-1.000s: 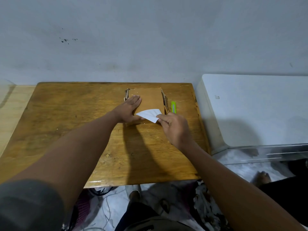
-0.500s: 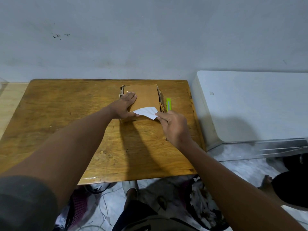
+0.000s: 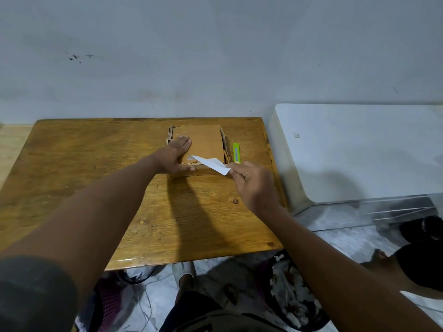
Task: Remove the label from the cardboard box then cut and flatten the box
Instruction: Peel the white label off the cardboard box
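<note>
A brown cardboard box rests on the far middle of the wooden table. My left hand lies flat on the box's left part, fingers spread, pressing it down. A white label is peeled up from the box's near edge, with its left tip still at the box. My right hand pinches the label's right end between thumb and fingers. A green box cutter lies on the table just right of the box.
A white appliance stands right of the table, close to its edge. A grey wall runs behind the table. Below the near edge are a bin with paper scraps, cables and another person's foot on the floor.
My right hand has drawn the label further right and toward me, lifting more of it off the box. My left hand stays pressed on the box.
</note>
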